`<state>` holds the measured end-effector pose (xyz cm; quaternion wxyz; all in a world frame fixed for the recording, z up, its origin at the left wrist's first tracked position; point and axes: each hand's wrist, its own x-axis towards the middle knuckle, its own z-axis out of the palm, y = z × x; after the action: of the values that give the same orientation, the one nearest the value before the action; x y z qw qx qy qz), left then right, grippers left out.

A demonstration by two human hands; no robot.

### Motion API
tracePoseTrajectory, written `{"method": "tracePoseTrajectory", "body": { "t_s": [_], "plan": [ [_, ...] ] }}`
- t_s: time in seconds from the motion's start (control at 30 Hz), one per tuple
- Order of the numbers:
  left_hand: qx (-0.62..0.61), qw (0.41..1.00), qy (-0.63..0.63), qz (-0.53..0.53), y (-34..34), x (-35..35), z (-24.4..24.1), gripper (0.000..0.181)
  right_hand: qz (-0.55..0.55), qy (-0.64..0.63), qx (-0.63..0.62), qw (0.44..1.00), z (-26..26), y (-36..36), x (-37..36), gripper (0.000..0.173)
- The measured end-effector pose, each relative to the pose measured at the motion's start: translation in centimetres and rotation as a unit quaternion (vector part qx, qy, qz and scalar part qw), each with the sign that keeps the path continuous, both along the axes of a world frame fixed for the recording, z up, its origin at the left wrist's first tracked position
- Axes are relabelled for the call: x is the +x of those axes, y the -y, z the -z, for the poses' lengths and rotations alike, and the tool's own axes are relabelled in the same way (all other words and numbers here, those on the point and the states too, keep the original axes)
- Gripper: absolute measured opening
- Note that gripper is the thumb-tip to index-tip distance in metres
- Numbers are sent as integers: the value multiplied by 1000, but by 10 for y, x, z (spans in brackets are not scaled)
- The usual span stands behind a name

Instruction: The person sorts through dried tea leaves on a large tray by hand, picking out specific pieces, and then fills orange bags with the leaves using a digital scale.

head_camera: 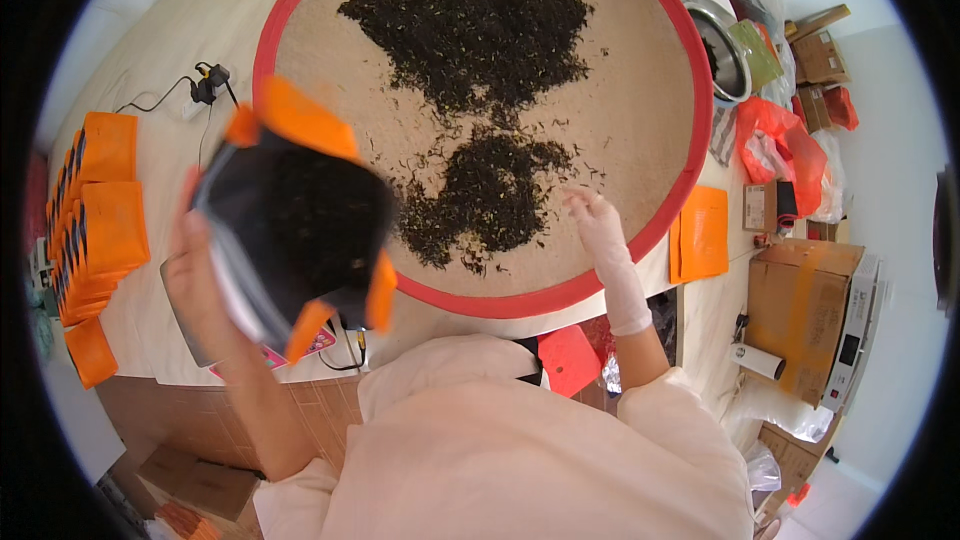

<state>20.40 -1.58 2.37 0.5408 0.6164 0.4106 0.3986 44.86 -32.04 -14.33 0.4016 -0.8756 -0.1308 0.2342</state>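
My left hand [196, 259] grips the side of an upright bag [232, 199] with a dark lining and orange flaps, blurred by motion. Its wide mouth faces up, and dark loose leaves, which look like tea, lie inside. My right hand [600, 229], in a thin whitish glove, hovers over the near right part of a round tray [517, 306] with a red rim. Its fingers are loosely bent, and I see nothing held in them. Just left of that hand lies a small heap of dark leaves [495, 199]. A larger leaf heap [480, 30] covers the tray's far part.
Stacked orange packages [112, 217] stand at the table's left, near a power plug [210, 82]. Under the bag, a flat device [184, 315] partly shows. Orange sheets [701, 232], a metal bowl [720, 52] and a cardboard box [795, 315] are on the right.
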Motion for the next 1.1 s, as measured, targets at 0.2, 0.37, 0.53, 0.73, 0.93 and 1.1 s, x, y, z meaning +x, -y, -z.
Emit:
{"method": "tracePoseTrajectory", "body": {
  "t_s": [0.2, 0.37, 0.53, 0.73, 0.93, 1.1],
  "plan": [
    [18, 960, -166, -224, -139, -196, 20, 44, -3, 41, -224, 974, 105, 6, -20, 40],
    [-1, 992, 54, -111, -123, -176, 46, 42, -58, 102, -81, 990, 152, -26, -52, 40],
    [5, 982, 19, -188, -139, -216, 74, 34, -3, 13, 16, 1000, 114, -61, -66, 35],
    [-131, 971, -38, -194, -141, -250, 59, 35, -31, 180, -113, 977, 144, 11, -14, 28],
    [-108, 957, -82, -256, -115, -246, 13, 35, 66, 73, -73, 992, 141, 10, 13, 27],
    [-51, 958, -84, -271, -100, -274, -2, 36, -43, 155, -91, 983, 153, -10, 33, 39]
  ]
}}
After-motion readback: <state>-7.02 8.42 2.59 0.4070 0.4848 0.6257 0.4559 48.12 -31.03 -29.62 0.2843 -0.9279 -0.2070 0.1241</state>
